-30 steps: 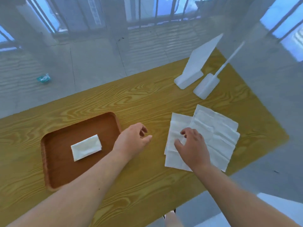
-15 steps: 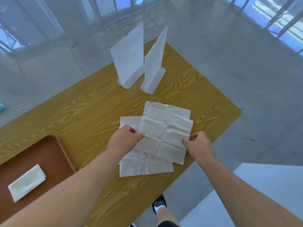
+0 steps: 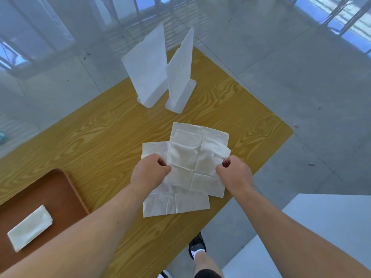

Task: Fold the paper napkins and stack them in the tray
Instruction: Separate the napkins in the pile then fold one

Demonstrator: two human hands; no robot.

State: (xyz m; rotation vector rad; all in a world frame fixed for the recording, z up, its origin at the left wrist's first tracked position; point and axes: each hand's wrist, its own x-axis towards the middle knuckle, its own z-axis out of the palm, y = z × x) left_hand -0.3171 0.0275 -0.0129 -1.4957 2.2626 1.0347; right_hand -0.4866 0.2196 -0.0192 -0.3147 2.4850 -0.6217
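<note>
Head view: the left hand [image 3: 149, 171] and right hand [image 3: 234, 174] pinch opposite edges of the top napkin [image 3: 192, 155], spread over a second napkin [image 3: 176, 203] on the table [image 3: 100, 137]. A folded napkin [image 3: 30, 227] lies in the tray [image 3: 50, 187].

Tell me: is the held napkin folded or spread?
Spread. The top napkin lies unfolded, crease grid visible; left hand and right hand pinch its side edges.

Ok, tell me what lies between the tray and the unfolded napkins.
In the head view, only bare wooden table lies between the tray and the unfolded napkins; the left forearm crosses above it.
</note>
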